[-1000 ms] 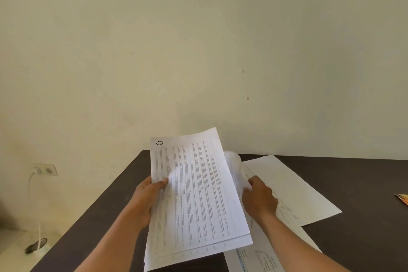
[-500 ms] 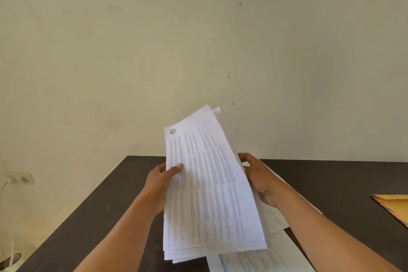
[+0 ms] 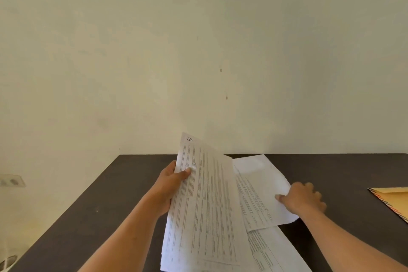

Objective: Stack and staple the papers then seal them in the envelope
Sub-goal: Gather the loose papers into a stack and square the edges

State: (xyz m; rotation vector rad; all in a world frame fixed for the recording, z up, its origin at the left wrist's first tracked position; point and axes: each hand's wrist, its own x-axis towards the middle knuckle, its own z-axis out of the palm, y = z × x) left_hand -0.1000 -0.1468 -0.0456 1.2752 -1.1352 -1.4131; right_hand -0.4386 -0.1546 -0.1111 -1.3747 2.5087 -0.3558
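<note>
Stack (image 3: 205,205) edge in left hand (image 3: 172,185) — right hand (image 3: 302,201) pinches loose sheet's (image 3: 260,187) edge.

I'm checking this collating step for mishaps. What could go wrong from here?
1. The left hand grips the raised stack of printed white sheets by one edge only; its fanned lower edges could slip apart before stapling.
2. The right hand pinches the loose printed white sheet at its curled edge on the dark table; pulling could crease it.
</note>
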